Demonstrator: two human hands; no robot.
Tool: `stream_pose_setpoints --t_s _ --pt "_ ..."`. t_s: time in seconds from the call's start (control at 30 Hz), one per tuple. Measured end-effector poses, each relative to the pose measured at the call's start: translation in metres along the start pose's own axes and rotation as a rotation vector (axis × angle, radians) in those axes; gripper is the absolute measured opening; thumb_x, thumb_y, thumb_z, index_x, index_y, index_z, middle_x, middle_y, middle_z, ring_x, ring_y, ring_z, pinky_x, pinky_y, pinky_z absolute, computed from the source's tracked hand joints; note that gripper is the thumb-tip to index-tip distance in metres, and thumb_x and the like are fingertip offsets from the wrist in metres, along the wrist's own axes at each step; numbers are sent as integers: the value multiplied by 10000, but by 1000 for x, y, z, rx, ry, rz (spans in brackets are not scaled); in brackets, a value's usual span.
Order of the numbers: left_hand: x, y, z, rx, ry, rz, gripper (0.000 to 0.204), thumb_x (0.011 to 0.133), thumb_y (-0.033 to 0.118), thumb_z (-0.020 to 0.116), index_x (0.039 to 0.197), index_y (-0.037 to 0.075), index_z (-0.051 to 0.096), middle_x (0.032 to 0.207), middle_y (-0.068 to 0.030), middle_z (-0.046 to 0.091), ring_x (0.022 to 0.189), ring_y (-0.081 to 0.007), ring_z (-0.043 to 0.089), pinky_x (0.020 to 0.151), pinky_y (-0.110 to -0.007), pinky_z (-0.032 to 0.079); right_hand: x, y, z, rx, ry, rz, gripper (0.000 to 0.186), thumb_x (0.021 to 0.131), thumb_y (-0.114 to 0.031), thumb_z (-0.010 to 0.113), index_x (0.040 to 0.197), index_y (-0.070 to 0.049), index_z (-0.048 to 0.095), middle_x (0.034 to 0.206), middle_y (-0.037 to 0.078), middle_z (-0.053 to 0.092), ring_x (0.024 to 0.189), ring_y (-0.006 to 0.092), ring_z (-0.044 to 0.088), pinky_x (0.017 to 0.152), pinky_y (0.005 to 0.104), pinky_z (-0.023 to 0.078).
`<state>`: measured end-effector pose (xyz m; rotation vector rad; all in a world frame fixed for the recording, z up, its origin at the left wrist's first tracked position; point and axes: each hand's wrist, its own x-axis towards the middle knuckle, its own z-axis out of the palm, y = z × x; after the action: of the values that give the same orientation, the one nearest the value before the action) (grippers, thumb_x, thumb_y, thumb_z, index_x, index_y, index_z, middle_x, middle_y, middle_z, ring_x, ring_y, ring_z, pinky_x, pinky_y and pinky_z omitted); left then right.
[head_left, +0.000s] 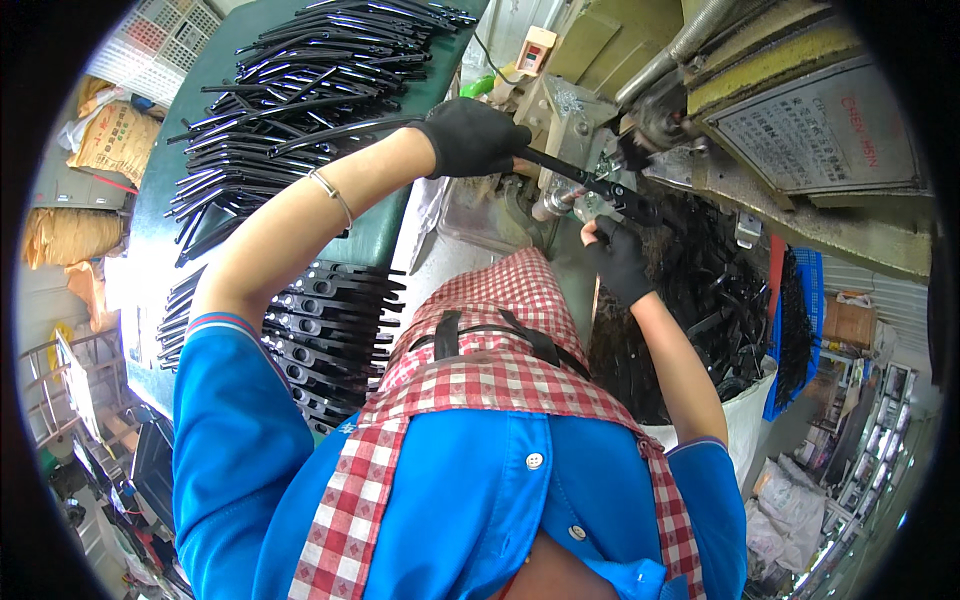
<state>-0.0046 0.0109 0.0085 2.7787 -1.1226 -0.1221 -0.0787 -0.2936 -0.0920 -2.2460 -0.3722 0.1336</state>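
Observation:
My left hand [470,137], in a black glove with bare fingertips, is closed around one end of a black bar [565,172]. The bar slants down to the right across the front of a machine's metal fixture [556,203]. Below the bar's far end is my right hand [618,262], gloved the same way. Its thumb and fingers are pinched together beside the fixture, and what lies between them is too small to tell. Many similar black bars [300,120] lie piled on the green table [153,205] to my left.
Black parts with round holes [320,327] lie stacked in rows nearer me. The large machine [800,130] rises at the far right. Under it, a pale sack [735,420] holds loose black parts [700,310]. A blue crate [808,300] stands further right.

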Motion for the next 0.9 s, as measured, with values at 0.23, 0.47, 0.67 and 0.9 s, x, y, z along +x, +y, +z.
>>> stream_pose_setpoints --t_s 0.23,0.47,0.67,0.9 --pt "-7 1 2 -49 141 19 359 873 436 586 1063 131 591 782 -137 644 730 -341 651 641 -447 505 58 54 10 -374 189 -71 221 807 -284 589 831 -68 626 774 143 644 725 309 636 665 390 499" --pt "-20 26 -15 -238 198 40 270 894 277 565 1152 198 585 817 -142 647 723 -351 634 633 -451 492 103 74 27 -773 24 232 283 817 -334 569 903 -79 655 896 164 655 857 328 631 753 409 497" --pt "-149 0 31 -224 68 -112 158 882 249 572 980 133 618 733 -124 618 675 -326 628 581 -443 484 100 83 26 -776 -67 370 345 825 -377 551 965 -89 680 1001 182 664 971 345 627 829 425 495" --pt "-255 -49 84 -39 -103 -564 246 787 161 592 1022 187 661 957 -111 647 895 -317 632 744 -427 513 99 134 4 -336 86 100 277 765 -233 706 909 1 671 855 185 688 803 279 670 700 400 484"
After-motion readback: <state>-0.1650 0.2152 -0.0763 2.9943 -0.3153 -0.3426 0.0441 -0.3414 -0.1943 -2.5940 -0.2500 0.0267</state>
